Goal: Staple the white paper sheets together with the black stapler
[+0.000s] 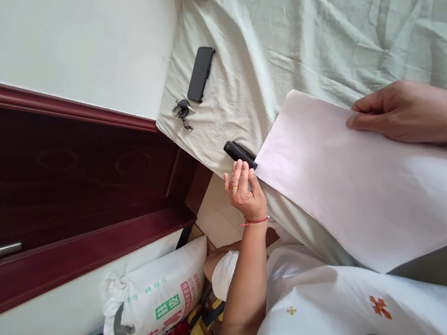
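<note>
Ur left hand (246, 191) open, fingers at paper (356, 184) corner by black marker (240, 155) on bed (312, 26). Right hand (400, 112) pinches far edge. Keep sheet taut, flat; mind marker.

White top worn, printed with small crosses: one yellow, one orange-red. Short white sleeve seen on one arm. Red string bracelet (254, 220) on that wrist, gold ring (234, 188) on one finger.

large pale pink paper sheet (356, 184) lying on bed.
</note>
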Available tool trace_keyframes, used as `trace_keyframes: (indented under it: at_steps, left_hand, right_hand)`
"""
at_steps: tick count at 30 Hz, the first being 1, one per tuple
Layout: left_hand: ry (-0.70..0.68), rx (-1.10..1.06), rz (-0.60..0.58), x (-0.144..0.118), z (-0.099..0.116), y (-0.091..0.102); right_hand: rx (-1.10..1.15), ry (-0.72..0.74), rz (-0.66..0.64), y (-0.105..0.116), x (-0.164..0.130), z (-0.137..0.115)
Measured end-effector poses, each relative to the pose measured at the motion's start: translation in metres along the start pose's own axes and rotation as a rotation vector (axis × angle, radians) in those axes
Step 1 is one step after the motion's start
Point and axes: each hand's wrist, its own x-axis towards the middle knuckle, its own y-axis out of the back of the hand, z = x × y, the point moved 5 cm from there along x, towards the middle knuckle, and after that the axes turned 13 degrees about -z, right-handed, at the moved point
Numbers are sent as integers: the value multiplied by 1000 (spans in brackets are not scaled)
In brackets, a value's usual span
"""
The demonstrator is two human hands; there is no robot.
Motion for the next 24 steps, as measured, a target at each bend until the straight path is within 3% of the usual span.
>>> trace_keyframes:
  at_steps: [11,17,20,22,24]
  left_hand:
    - [-16,48,-6,-1,5,-1]
    - [-65,-51,-41,8,7,1]
    - [-41,-149,-132,12,18,25]
    - [19,-212,-124,7,22,55]
    - [79,-272,-205,-5,14,79]
  right_hand:
    - [-23,65,31,1,-1,-6]
    - [-28,55,18,-2,1,-1]
    - [-53,71,21,-2,2,0]
    - [-58,85,14,-2,3,0]
    - [-56,85,6,-3,4,0]
